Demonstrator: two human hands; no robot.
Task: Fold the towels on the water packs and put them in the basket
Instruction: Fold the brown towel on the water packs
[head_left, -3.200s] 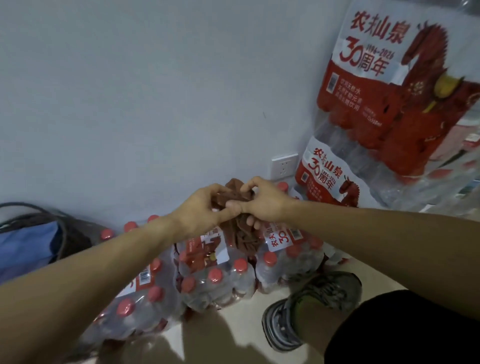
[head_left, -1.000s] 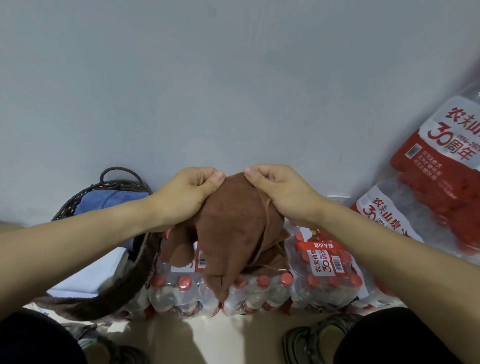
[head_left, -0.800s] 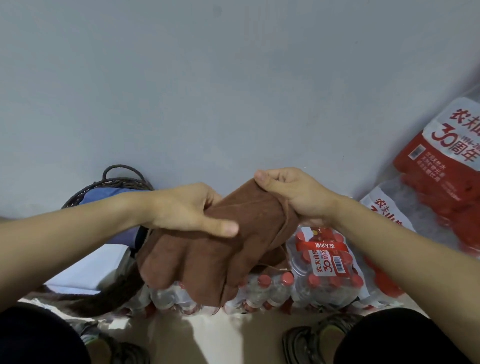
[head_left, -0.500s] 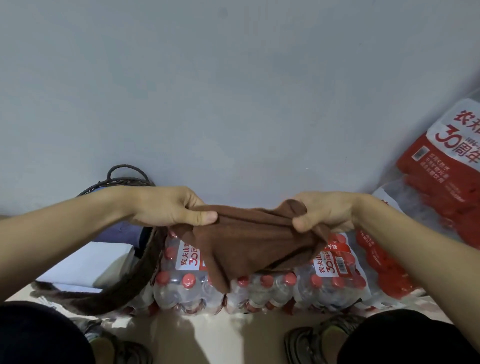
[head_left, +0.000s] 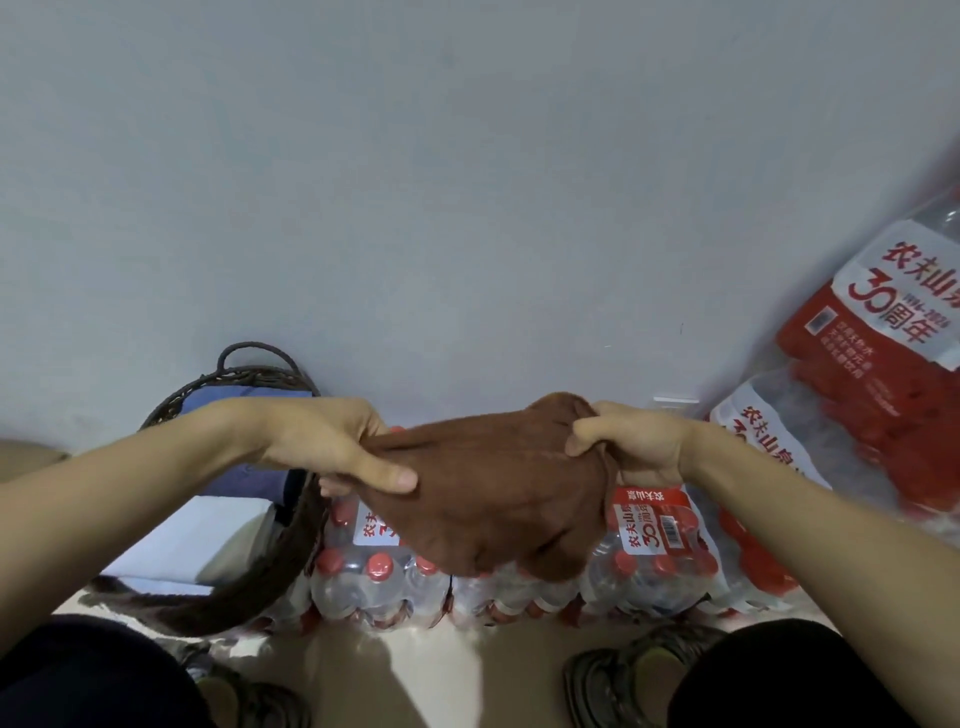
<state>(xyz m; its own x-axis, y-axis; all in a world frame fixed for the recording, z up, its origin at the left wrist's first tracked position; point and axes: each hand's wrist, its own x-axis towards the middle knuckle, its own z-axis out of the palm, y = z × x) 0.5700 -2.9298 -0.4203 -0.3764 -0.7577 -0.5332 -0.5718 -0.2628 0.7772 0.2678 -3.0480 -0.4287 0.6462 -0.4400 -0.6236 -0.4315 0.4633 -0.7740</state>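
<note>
Head view: a person's left hand (head_left: 332, 452) and right hand (head_left: 631, 447) each grip an end of a brown towel (head_left: 493, 493), stretched between them in the air above the water packs (head_left: 519, 582) against the far wall. Fingers of both hands curl round the cloth, thumbs on top; the towel's middle sags in rumpled layers toward the red bottle caps. A dark basket (head_left: 249, 587) sits just left of the packs, with blue cloth (head_left: 234, 415) inside it. The fold looks uneven, and the hanging lower edge could slip loose or bunch if either grip relaxes, so the towel might reach the basket crumpled.
</note>
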